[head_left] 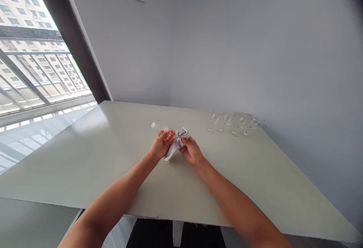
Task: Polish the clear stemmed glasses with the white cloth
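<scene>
A clear wine glass (158,124) lies tilted on its side in the air above the table, its bowl pointing left and away from me. My left hand (161,144) is closed on it, with the fingers around the stem near the bowl. A pale grey-white cloth (173,149) is bunched around the other end of the glass, hiding its foot, and one end of it hangs down. My right hand (193,151) pinches the cloth there, thumb on top.
Several clear stemmed glasses (228,118) stand upright together at the back right of the pale table (119,165), close to the wall (255,51). A window (34,47) is at the left. The table's front edge runs below my forearms.
</scene>
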